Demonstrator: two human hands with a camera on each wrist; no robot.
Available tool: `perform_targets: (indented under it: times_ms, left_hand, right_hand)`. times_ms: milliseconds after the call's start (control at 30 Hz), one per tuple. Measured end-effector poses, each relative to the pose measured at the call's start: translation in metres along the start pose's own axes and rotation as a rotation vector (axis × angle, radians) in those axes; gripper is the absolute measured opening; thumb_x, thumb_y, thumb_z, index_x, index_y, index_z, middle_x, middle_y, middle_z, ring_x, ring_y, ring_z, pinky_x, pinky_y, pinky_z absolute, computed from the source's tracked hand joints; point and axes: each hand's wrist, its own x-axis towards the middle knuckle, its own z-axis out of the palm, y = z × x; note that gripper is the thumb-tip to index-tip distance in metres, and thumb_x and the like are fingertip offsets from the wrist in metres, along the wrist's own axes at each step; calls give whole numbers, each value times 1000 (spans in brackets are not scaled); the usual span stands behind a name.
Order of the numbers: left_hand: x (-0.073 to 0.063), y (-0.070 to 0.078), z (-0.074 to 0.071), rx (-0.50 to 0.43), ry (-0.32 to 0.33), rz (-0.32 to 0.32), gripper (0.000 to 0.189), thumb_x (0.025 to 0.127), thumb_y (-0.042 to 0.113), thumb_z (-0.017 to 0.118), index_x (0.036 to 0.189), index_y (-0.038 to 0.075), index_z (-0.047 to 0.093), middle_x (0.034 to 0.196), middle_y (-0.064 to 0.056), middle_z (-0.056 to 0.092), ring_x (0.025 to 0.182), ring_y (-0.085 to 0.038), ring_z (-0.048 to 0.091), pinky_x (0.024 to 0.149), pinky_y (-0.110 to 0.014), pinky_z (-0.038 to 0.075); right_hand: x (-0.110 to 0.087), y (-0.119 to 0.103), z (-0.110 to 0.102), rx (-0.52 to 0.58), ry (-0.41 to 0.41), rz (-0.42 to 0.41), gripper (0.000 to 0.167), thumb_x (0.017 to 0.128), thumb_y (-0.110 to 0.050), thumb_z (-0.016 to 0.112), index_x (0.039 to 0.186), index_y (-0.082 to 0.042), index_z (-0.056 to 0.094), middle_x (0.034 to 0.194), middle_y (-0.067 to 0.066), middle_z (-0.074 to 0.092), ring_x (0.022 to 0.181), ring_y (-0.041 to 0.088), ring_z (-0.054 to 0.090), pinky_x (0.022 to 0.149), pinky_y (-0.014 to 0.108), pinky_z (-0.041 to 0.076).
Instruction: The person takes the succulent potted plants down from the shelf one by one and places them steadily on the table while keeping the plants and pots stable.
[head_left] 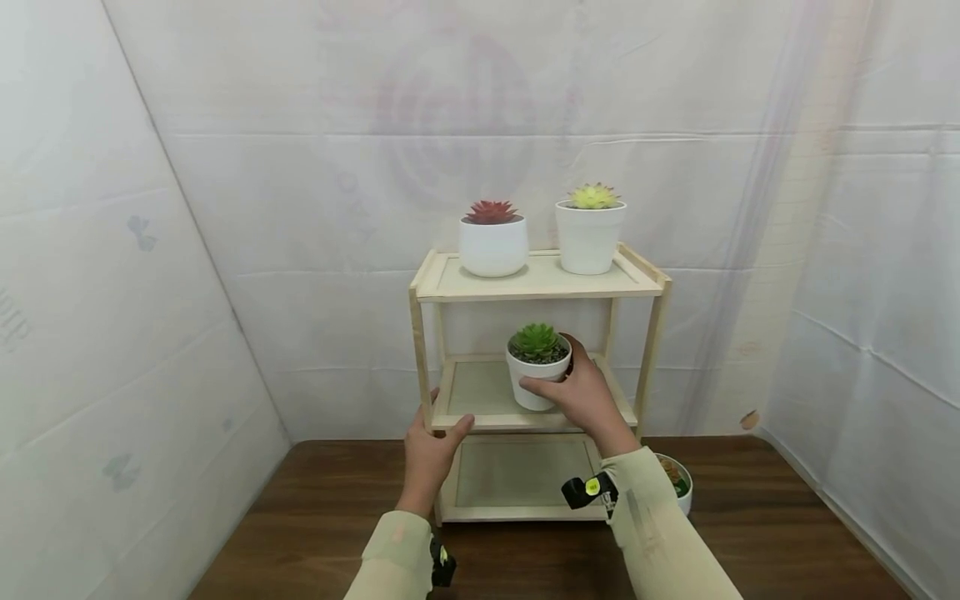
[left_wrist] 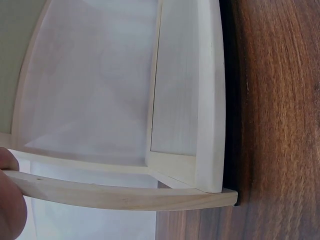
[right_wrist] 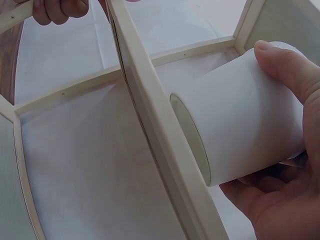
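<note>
My right hand (head_left: 588, 396) grips a white pot with a green succulent (head_left: 536, 343), thumb on its near side and fingers around the far side. The pot is over the middle tier of a pale wooden three-tier shelf (head_left: 540, 293), close to that tier's front edge. In the right wrist view the white pot (right_wrist: 240, 120) shows its underside just behind the wooden edge. Low on the left, my left hand (head_left: 431, 454) holds the shelf's left front post at the middle tier. Its curled fingers (right_wrist: 57, 11) show at the post in the right wrist view.
On the top tier stand a rounded white pot with a red succulent (head_left: 492, 248) and a white pot with a yellow-green succulent (head_left: 590, 237). Another potted plant (head_left: 682, 487) sits right of the shelf on the dark wooden table (head_left: 322, 508), partly behind my right sleeve. White sheeting (head_left: 300, 208) surrounds the table.
</note>
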Motion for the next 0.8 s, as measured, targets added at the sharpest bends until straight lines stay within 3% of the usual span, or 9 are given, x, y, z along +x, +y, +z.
perform_targets:
  times_ms: [733, 800]
  left_hand:
    - [1, -1, 1, 15, 11, 17, 76, 81, 27, 78, 144, 3, 43, 133, -23, 57, 120, -34, 58, 96, -50, 50]
    - [4, -8, 2, 17, 11, 12, 77, 81, 26, 78, 145, 3, 42, 134, -24, 56, 121, -34, 57, 96, -50, 50]
  right_hand:
    - [-18, 4, -15, -5, 10, -22, 108, 71, -57, 80, 153, -19, 22, 142, 12, 46, 125, 33, 52, 96, 51, 48]
    - [-19, 4, -17, -4, 7, -25, 107, 71, -57, 80, 153, -20, 22, 143, 12, 46, 125, 33, 52, 96, 51, 48]
